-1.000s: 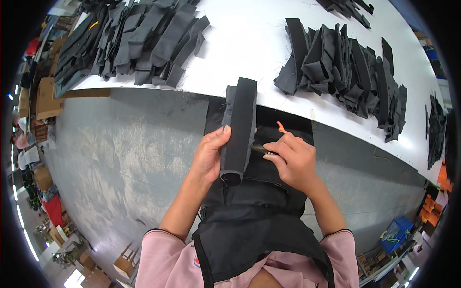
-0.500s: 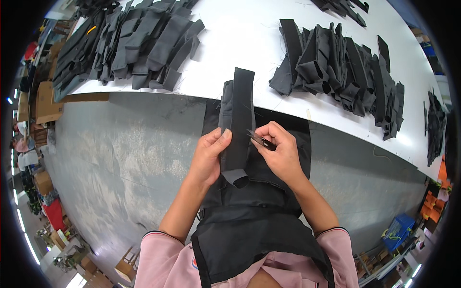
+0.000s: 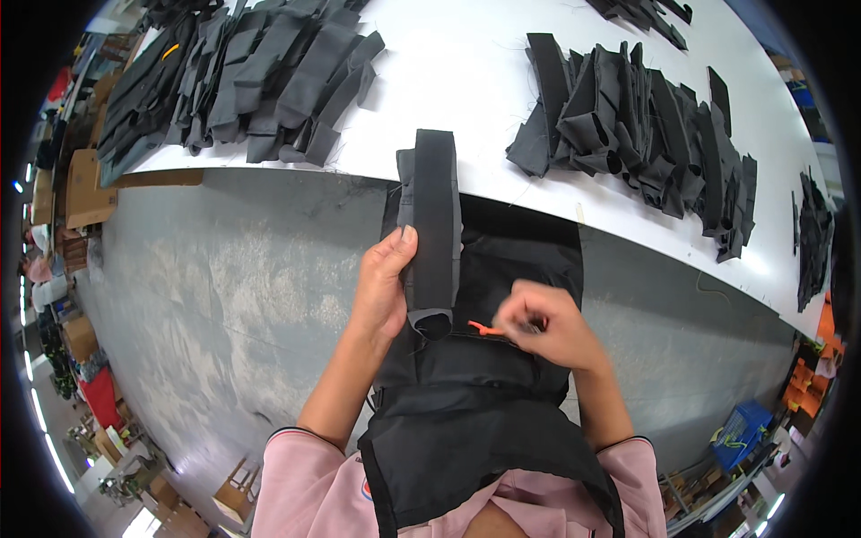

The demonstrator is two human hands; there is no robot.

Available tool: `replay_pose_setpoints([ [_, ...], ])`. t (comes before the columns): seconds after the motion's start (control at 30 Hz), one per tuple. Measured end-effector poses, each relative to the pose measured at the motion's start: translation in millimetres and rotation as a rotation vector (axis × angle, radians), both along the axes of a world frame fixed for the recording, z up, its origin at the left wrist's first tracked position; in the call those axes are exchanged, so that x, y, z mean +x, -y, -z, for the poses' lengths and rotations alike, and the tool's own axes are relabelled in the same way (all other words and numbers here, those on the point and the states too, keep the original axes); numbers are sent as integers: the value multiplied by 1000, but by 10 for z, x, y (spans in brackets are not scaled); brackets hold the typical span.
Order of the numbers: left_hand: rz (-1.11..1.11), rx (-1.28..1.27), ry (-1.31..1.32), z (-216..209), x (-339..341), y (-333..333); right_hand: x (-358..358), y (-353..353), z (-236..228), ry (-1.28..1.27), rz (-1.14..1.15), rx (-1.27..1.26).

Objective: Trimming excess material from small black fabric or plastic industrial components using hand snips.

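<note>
My left hand (image 3: pixel 386 273) is closed on the left edge of a dark grey folded fabric strip (image 3: pixel 435 224), thumb on top. The strip stands lengthwise away from me, its far end over the table edge and its looped near end (image 3: pixel 432 325) open towards me. Lower and to the right, my right hand (image 3: pixel 549 321) is curled and smeared by motion, apart from the strip. A dark bit of the thread snips (image 3: pixel 537 323) shows between its fingers; the rest is hidden. A small orange piece (image 3: pixel 485 329) sticks out beside the fingertips, over my black apron (image 3: pixel 484 430).
The white table (image 3: pixel 448 81) spans the far side. Piles of dark strips lie on it at left (image 3: pixel 269 81) and right (image 3: pixel 628 125), with a smaller pile (image 3: pixel 814 238) at the far right. A cardboard box (image 3: pixel 90 193) and a blue crate (image 3: pixel 743 433) stand around the grey floor.
My right hand has moved away from the strip, down and towards me, and the snips' blades no longer show. An orange piece has come into sight. The strip has shifted slightly left.
</note>
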State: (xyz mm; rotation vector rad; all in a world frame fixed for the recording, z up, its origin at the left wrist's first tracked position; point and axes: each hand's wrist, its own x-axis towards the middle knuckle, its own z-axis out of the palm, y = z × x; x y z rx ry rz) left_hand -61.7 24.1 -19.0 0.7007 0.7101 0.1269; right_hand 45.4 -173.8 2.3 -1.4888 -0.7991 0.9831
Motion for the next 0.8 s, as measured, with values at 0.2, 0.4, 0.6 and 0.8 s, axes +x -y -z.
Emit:
replay_pose_setpoints([
  [0.2, -7, -74, 89, -41, 25, 21, -112, -342, -69, 532, 365, -59],
  [0.4, -39, -181, 68, -47, 14, 29, -132, -377, 70, 754, 312, -5],
  [0.6, 1, -185, 97, 41, -21, 13, -194, -360, 84, 680, 403, 15],
  [0.8, 1, -313, 79, 154, -102, -50, -203, -318, -34, 533, 380, 39],
])
